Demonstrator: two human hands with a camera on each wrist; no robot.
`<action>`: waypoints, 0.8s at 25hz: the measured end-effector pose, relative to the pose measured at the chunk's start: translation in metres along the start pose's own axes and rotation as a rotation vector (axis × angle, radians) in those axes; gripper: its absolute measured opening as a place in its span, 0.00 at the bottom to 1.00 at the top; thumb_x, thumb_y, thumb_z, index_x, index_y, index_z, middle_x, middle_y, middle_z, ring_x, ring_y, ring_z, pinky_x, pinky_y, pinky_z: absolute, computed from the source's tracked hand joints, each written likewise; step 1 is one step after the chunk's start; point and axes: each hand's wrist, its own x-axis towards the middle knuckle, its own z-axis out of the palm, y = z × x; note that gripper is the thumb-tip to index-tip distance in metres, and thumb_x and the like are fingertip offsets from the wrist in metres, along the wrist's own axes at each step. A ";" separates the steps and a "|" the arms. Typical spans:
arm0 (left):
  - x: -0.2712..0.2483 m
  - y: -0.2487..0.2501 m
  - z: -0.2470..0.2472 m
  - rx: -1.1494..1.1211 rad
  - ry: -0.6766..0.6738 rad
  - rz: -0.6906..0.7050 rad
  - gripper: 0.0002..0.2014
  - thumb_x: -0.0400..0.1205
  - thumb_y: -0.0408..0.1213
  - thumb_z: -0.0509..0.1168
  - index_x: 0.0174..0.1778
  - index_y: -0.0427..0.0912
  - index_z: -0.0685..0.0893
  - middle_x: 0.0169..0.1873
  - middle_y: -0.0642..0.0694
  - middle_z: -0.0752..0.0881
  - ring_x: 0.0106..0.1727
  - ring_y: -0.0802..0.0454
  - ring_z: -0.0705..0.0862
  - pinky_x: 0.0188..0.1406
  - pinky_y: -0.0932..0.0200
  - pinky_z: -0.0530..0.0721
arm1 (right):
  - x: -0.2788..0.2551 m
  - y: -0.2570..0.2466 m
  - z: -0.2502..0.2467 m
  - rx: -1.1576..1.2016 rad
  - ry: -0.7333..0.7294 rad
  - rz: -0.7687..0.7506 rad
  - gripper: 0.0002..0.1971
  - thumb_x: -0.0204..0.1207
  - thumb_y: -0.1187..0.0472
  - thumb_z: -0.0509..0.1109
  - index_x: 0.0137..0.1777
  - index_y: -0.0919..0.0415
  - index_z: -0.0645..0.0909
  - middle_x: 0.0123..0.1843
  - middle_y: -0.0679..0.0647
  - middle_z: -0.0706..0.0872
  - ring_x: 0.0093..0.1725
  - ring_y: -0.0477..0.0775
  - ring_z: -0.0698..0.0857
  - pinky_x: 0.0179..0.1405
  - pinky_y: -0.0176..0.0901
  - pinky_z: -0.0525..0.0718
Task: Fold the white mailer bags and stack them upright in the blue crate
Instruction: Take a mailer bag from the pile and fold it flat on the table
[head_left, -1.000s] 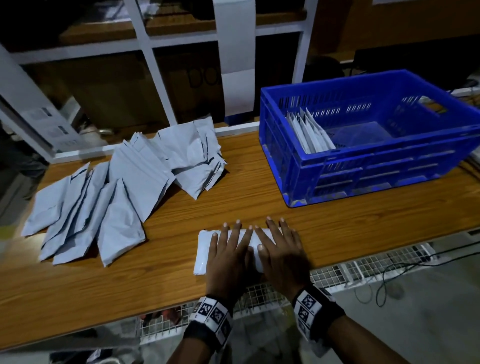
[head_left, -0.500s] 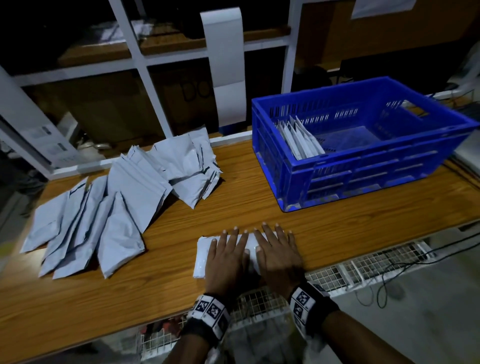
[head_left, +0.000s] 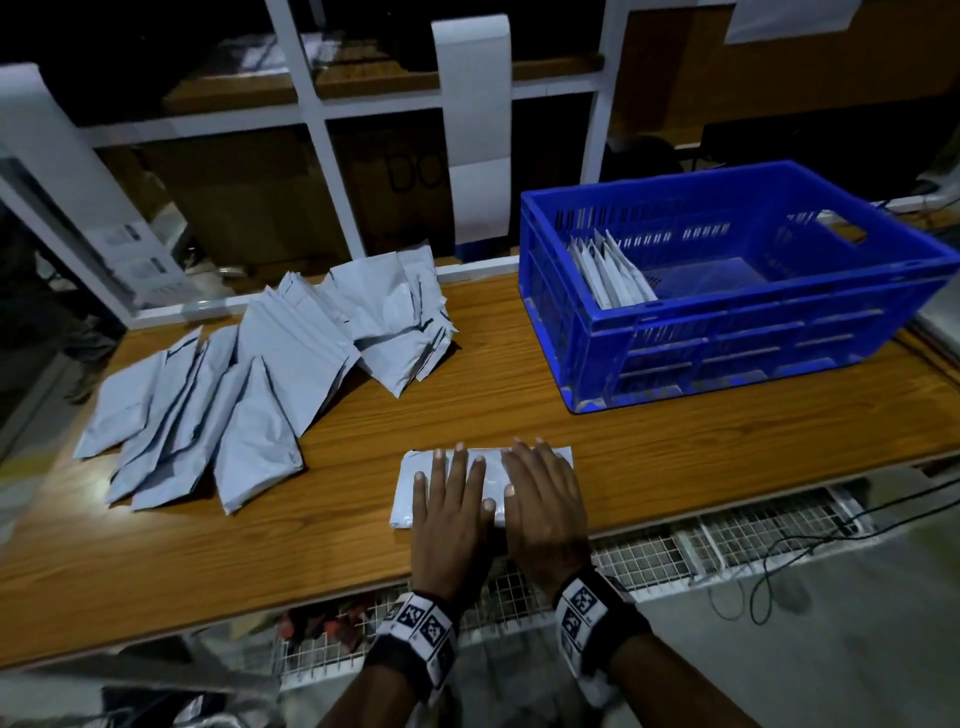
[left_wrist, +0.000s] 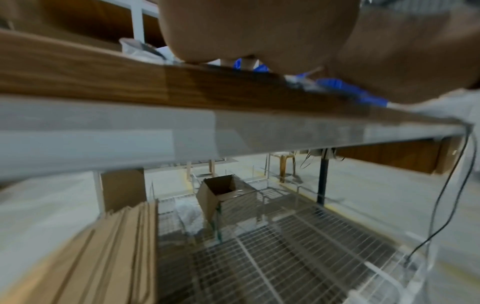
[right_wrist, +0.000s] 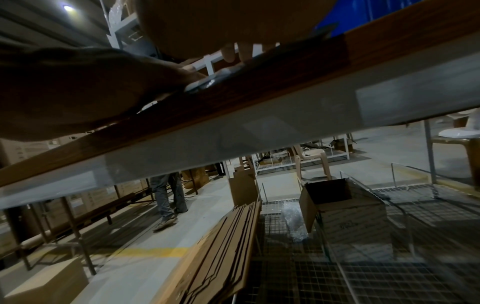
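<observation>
Hands lie flat side by side at lower centre of the head view: left hand (head_left: 451, 512) and right hand (head_left: 545, 501), fingers spread, pressing a folded white mailer bag (head_left: 485, 470) onto the desk (head_left: 363, 519). Loose bags (head_left: 260, 384) sprawl at centre left. Upper right, the blue crate (head_left: 727, 332) holds upright folded bags (head_left: 608, 270).

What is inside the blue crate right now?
A few folded white bags stand leaning against the left end of the blue crate. The rest of its floor looks bare, though the near wall hides the strip just behind it.
</observation>
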 end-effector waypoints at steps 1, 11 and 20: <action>0.003 -0.005 0.001 0.015 -0.009 -0.006 0.26 0.88 0.45 0.49 0.82 0.42 0.73 0.85 0.38 0.65 0.87 0.38 0.57 0.82 0.36 0.55 | 0.005 0.001 0.002 0.010 -0.011 -0.003 0.23 0.89 0.57 0.49 0.75 0.62 0.79 0.80 0.56 0.76 0.84 0.59 0.67 0.77 0.63 0.70; 0.015 -0.018 0.005 0.046 -0.035 -0.003 0.27 0.90 0.48 0.46 0.87 0.54 0.62 0.88 0.44 0.59 0.88 0.41 0.56 0.84 0.36 0.57 | 0.002 0.007 0.010 -0.278 -0.238 -0.092 0.30 0.87 0.51 0.59 0.86 0.59 0.62 0.89 0.59 0.57 0.88 0.63 0.54 0.82 0.68 0.60; 0.057 -0.023 0.019 0.108 -0.103 0.036 0.28 0.85 0.51 0.49 0.80 0.47 0.76 0.81 0.40 0.73 0.81 0.36 0.71 0.76 0.35 0.64 | 0.035 0.022 0.016 -0.328 -0.298 -0.066 0.28 0.88 0.51 0.51 0.87 0.60 0.62 0.88 0.56 0.62 0.87 0.57 0.60 0.83 0.63 0.61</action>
